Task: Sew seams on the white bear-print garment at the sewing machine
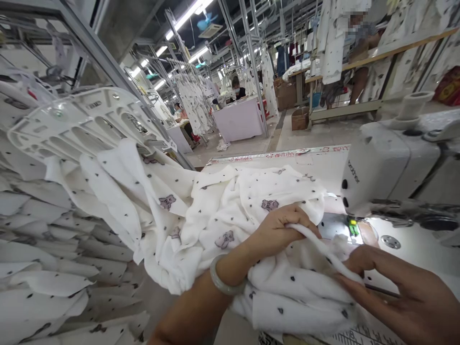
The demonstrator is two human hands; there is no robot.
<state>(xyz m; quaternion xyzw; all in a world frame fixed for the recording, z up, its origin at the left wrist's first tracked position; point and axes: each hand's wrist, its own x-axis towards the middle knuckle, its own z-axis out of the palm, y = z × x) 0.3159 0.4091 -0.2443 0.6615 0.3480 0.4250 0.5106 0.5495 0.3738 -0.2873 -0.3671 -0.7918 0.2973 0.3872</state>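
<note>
White fleecy fabric [212, 211] with small dark marks and grey-brown animal prints lies bunched over the sewing table. My left hand [283, 227], a pale bangle [220, 278] on its wrist, is closed on the folded edge of this fabric. Farther right, my right hand [391, 282] pinches the same edge between thumb and fingers, so a narrow strip stretches between both hands. Just beyond them stands a white sewing machine [388, 167], with its lit needle area [354, 227] close to the fabric edge.
At left, a white slotted plastic hanger rack [89, 120] has fabric draped from it. Stacked printed fabric pieces [43, 268] hang at lower left. Behind are a covered worktable [239, 120], a cardboard box [300, 118], a metal post [251, 72] and people at other stations.
</note>
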